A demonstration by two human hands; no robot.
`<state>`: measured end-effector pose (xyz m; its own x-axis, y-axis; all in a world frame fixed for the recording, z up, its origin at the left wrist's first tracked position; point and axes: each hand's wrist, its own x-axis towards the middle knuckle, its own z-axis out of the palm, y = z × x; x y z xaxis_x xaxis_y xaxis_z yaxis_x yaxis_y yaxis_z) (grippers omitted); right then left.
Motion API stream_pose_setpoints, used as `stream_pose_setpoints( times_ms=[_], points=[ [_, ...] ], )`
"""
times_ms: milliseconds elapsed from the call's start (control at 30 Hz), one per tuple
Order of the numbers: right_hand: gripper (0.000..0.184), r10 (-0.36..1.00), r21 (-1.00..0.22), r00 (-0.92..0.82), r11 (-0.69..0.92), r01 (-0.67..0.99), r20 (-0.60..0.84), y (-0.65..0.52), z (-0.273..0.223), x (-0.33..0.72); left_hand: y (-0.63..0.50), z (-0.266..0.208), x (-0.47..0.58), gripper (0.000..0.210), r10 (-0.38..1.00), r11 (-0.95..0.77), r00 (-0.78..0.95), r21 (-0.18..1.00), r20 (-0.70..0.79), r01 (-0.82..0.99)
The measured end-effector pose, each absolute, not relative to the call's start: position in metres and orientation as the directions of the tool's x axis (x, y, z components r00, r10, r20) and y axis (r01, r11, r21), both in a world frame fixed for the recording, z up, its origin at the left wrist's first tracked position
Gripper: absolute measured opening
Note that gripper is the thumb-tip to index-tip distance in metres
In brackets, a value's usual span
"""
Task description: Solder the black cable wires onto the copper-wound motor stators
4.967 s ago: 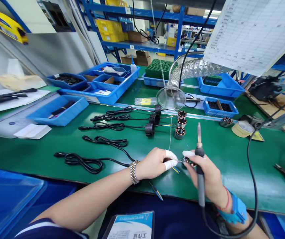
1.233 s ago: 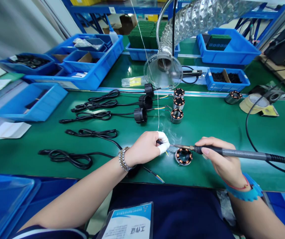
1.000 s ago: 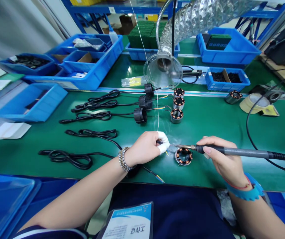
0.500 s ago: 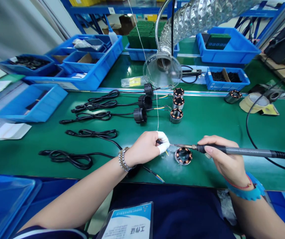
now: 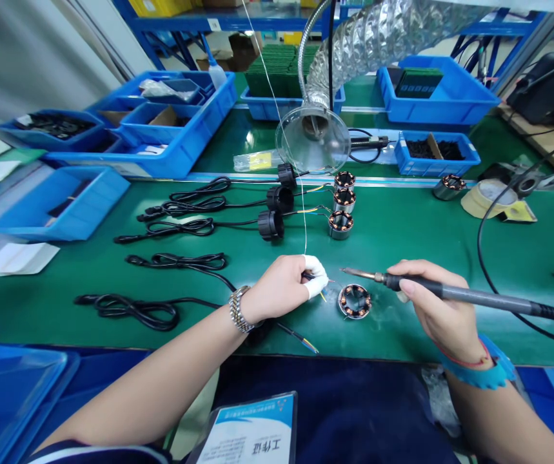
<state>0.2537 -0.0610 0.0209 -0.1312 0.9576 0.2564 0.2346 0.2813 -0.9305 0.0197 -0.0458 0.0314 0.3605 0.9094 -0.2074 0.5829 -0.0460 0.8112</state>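
My left hand (image 5: 289,280), with white covers on its thumb and finger, is closed on the stripped end of a black cable (image 5: 221,277). Thin coloured wires poke out past the fingertips, beside a ring-shaped motor stator (image 5: 355,315) with copper windings that lies on the bench. From above, a thin strand of solder wire (image 5: 304,219) runs down to the same fingers. My right hand (image 5: 436,306) grips a soldering iron (image 5: 480,298) like a pen. Its tip points left, above the stator and apart from the wires.
Three stators (image 5: 341,225) joined to cables with black caps (image 5: 271,225) lie further back. A fume funnel (image 5: 313,138) hangs over the bench. Blue bins (image 5: 175,154) stand left and along the back. A tape roll (image 5: 487,198) sits at right; the iron's cord (image 5: 482,258) loops there.
The soldering iron's tip has lifted up and away from the wire ends at my left fingers. My left hand keeps its hold in nearly the same place.
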Motion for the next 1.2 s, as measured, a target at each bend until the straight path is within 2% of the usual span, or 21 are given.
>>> stream_pose_setpoints(
  times_ms=[200,300,400,567,700,833,933,1033,1100,1200],
  points=[
    [0.019,0.916,-0.798,-0.113,0.391,0.459,0.384,-0.067,0.026,0.249,-0.046,0.031,0.019,0.008,0.909,-0.032,0.359,0.824,-0.21,0.565],
    [0.022,0.908,-0.807,-0.067,0.4,0.435,0.414,-0.069,0.022,0.245,-0.046,0.031,0.02,0.007,0.909,-0.031,0.359,0.824,-0.213,0.566],
    [0.023,0.91,-0.849,-0.066,0.405,0.34,0.408,-0.071,0.017,0.242,-0.046,0.031,0.02,0.007,0.908,-0.031,0.361,0.826,-0.213,0.563],
    [0.017,0.913,-0.87,-0.1,0.407,0.277,0.395,-0.072,0.015,0.237,-0.046,0.03,0.02,0.007,0.904,-0.041,0.374,0.827,-0.208,0.56],
    [0.014,0.903,-0.818,-0.116,0.424,0.388,0.413,-0.074,0.012,0.23,-0.046,0.031,0.02,0.007,0.905,-0.025,0.365,0.829,-0.218,0.558],
    [0.026,0.839,-0.743,-0.279,0.544,0.391,0.467,-0.077,0.003,0.215,-0.044,0.032,0.02,0.011,0.9,-0.02,0.368,0.822,-0.232,0.569],
    [0.029,0.725,-0.613,-0.409,0.688,0.388,0.554,-0.077,-0.003,0.202,-0.04,0.034,0.019,0.016,0.877,-0.022,0.406,0.822,-0.257,0.569],
    [0.028,0.642,-0.498,-0.43,0.766,0.407,0.635,-0.075,-0.004,0.193,-0.037,0.038,0.016,0.019,0.837,-0.02,0.468,0.837,-0.286,0.547],
    [0.028,0.638,-0.497,-0.387,0.766,0.408,0.665,-0.074,-0.002,0.191,-0.036,0.042,0.011,0.02,0.785,-0.007,0.533,0.856,-0.315,0.516],
    [0.029,0.7,-0.58,-0.289,0.708,0.404,0.653,-0.075,0.003,0.191,-0.035,0.049,-0.001,0.022,0.68,0.04,0.642,0.892,-0.355,0.451]
  ],
)
